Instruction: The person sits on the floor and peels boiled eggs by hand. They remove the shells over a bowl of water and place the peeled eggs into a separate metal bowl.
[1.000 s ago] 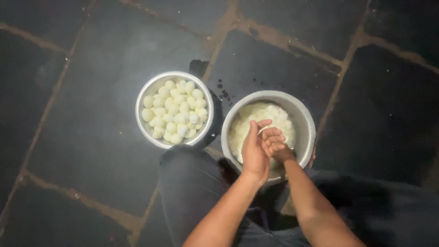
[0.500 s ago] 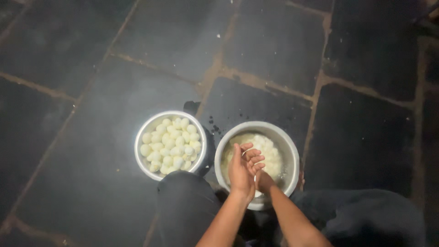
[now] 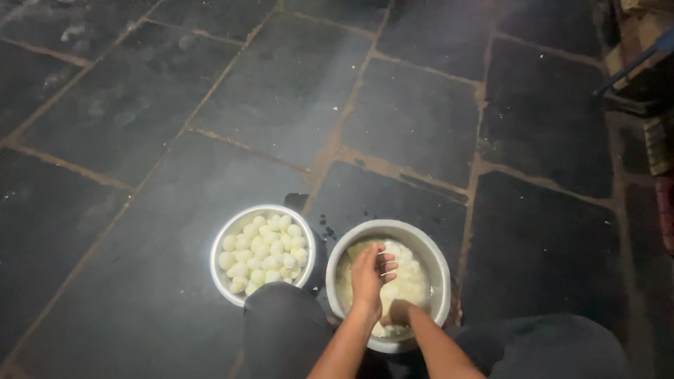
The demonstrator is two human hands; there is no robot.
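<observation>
Left hand (image 3: 368, 275) over right pot (image 3: 433, 256) of white dough (image 3: 411, 281), fingers curled, grip unclear | right hand (image 3: 397, 313) low in dough, fingers hidden | left pot (image 3: 223, 242) holds white balls (image 3: 263, 253) | stone floor (image 3: 281, 105)

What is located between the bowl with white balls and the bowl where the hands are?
In the head view, only a narrow strip of dark stone floor separates the ball-filled bowl from the dough bowl.

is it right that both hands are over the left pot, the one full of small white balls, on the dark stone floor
Not quite. In the head view the left hand and right hand are over the right pot, which holds soft white dough. The left pot of white balls is untouched.
</observation>
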